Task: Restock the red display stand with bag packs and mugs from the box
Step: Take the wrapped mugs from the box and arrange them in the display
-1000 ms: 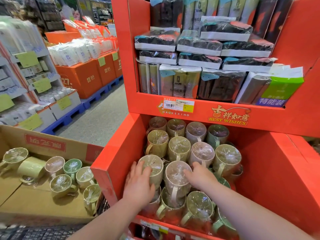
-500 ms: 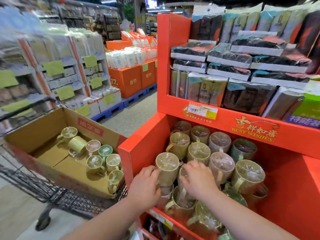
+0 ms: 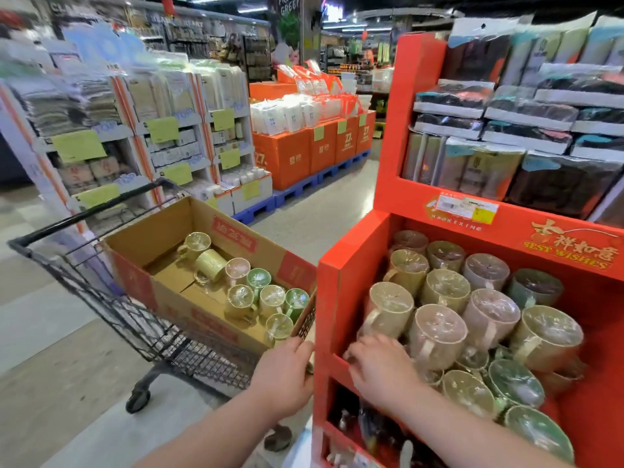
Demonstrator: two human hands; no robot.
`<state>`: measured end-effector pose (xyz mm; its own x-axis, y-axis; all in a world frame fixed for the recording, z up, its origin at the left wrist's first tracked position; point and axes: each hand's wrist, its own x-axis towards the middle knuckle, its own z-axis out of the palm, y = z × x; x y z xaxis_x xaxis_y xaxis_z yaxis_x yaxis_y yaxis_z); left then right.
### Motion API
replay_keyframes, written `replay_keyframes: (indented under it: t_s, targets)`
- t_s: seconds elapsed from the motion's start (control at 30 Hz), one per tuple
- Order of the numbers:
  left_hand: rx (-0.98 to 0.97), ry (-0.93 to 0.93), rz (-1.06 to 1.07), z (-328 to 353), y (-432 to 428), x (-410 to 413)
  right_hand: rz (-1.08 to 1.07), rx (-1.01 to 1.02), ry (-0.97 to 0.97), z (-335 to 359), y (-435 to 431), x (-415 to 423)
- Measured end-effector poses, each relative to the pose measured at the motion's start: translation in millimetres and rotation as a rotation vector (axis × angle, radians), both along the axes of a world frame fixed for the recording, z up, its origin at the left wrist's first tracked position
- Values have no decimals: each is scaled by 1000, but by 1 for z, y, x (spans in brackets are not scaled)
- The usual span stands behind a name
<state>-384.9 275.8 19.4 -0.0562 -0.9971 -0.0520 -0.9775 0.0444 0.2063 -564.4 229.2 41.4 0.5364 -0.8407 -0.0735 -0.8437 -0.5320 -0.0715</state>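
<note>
Mugs in the stand are piled up tilted, film-wrapped and probably slick. A nudge from the right grip, fingers spread loose over the front ones, could roll one over the low lip. Left grip sits at the box corner, and I can't tell if it's holding anything. A few more green, beige and pink mugs sit in the box.

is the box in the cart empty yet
Not empty: the open cardboard box holds several wrapped mugs, most upright, one yellow mug on its side.
</note>
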Motion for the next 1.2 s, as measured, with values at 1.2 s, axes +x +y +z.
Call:
replay_keyframes:
  t_s: [1.2]
  targets:
    - [213,19,323,-48,110,282,107,217,123,-63,39,276]
